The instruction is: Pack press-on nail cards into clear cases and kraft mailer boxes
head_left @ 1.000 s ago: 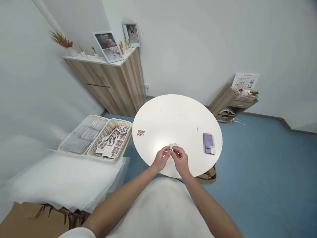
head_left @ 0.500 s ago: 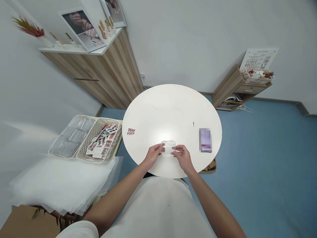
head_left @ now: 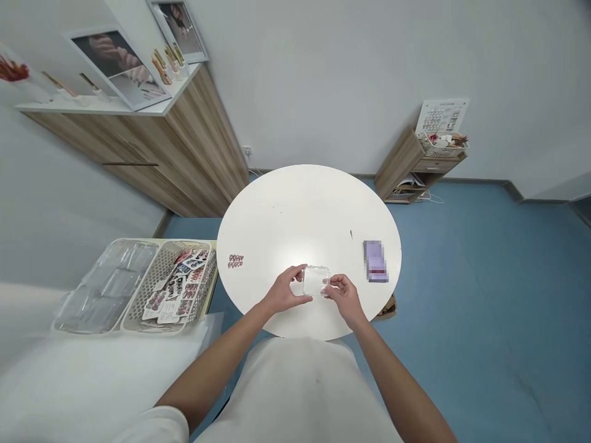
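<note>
Fingers (head_left: 303, 300) of the left hand (head_left: 281, 293) and right hand (head_left: 347, 303) grip opposite sides of the clear box (head_left: 314, 280) between them over the desk (head_left: 309, 206), where a light, even pinch should avoid bending it.

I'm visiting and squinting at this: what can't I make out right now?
In the head view:
Clear case: its right edge is partly hidden by the right hand.
Purple item: pixelated, details lost.
Dark speck on the white table: too small to identify.
Brown box: mostly hidden by the table.
Red plant: cut off by the left edge.
</note>
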Demonstrator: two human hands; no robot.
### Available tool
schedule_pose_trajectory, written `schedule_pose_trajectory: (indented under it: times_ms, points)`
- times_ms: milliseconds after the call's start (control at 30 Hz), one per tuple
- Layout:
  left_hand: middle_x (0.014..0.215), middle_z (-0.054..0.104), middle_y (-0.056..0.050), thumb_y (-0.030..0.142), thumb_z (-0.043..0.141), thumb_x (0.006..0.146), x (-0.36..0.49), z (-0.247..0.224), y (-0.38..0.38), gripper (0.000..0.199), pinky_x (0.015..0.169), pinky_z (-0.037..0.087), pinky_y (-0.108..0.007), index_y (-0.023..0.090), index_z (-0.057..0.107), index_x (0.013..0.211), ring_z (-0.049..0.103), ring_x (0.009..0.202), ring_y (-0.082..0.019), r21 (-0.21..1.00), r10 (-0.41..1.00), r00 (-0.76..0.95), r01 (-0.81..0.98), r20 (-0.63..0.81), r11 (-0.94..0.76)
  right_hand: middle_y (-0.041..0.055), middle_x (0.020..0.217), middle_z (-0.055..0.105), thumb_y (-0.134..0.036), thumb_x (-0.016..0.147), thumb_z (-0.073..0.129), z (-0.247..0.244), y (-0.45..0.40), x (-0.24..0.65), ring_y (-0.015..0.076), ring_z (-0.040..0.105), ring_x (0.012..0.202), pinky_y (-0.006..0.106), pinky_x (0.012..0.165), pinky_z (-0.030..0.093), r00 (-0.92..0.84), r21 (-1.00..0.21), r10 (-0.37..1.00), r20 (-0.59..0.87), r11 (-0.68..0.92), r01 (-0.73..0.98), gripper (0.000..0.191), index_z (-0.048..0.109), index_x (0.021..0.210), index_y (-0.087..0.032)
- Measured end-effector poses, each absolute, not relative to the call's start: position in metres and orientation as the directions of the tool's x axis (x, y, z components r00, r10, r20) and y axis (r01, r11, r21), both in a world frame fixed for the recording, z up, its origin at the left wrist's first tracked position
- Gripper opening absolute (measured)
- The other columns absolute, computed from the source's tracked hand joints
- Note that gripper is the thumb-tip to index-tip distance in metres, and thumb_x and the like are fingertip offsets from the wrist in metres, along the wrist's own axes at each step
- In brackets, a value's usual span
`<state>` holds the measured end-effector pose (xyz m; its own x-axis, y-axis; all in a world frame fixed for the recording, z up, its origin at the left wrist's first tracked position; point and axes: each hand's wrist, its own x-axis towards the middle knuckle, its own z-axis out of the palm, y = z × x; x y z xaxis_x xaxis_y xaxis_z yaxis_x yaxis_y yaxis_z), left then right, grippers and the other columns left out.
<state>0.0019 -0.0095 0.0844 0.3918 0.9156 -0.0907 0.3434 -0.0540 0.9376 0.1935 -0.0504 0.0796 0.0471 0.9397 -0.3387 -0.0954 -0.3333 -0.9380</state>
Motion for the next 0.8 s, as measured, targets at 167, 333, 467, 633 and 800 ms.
schedule_pose_trajectory:
  times_ms: [167,333,467,633,800]
  points:
    - [0.101,0.056,-0.005,0.031,0.071,0.056,-0.002,0.083,-0.008,0.069,0.078,0.041,-0.033,0.026,0.046,0.12,0.052,0.09,-0.019,0.962,0.883,0.447,0.272,-0.145,0.021,0.0079,0.141,0.025,-0.034,0.053,0.075,0.091,-0.051,0.207,0.0243,0.044,0.116,0.043,0.092,0.04,-0.132,-0.982,0.978,-0.158,-0.142,0.127,0.076,0.041,0.121,-0.03]
    - [0.099,0.057,-0.005,0.029,0.072,0.057,-0.002,0.08,-0.009,0.068,0.077,0.041,-0.032,0.024,0.046,0.12,0.053,0.09,-0.019,0.974,0.847,0.501,0.211,-0.175,0.077,0.0077,0.138,0.031,-0.033,0.06,0.071,0.099,-0.046,0.21,0.0226,0.041,0.119,0.042,0.098,0.035,-0.289,-0.983,0.952,-0.1,-0.049,0.18,0.065,0.045,0.12,-0.029]
    - [0.092,0.056,-0.004,0.03,0.072,0.058,-0.001,0.079,-0.01,0.069,0.076,0.041,-0.032,0.024,0.045,0.121,0.052,0.086,-0.017,0.978,0.845,0.506,0.186,-0.174,0.09,0.0087,0.137,0.031,-0.032,0.059,0.071,0.095,-0.045,0.206,0.0235,0.039,0.12,0.038,0.094,0.039,-0.283,-0.974,0.954,-0.095,-0.03,0.225,0.058,0.051,0.113,-0.026]
    - [0.088,0.054,-0.002,0.029,0.072,0.058,0.003,0.079,-0.011,0.07,0.075,0.041,-0.031,0.024,0.043,0.122,0.051,0.083,-0.016,0.972,0.838,0.512,0.216,-0.191,0.09,0.0101,0.13,0.039,-0.025,0.058,0.071,0.092,-0.045,0.209,0.0231,0.045,0.114,0.036,0.087,0.044,-0.28,-0.972,0.958,-0.061,0.007,0.234,0.053,0.053,0.107,-0.024]
    - [0.087,0.054,-0.001,0.027,0.073,0.058,0.013,0.081,-0.017,0.071,0.076,0.041,-0.031,0.025,0.041,0.122,0.052,0.081,-0.015,0.976,0.85,0.499,0.208,-0.166,0.069,0.0106,0.124,0.043,-0.022,0.058,0.07,0.099,-0.04,0.216,0.0226,0.048,0.108,0.034,0.082,0.045,-0.295,-0.978,0.956,-0.004,0.057,0.2,0.047,0.054,0.102,-0.024]
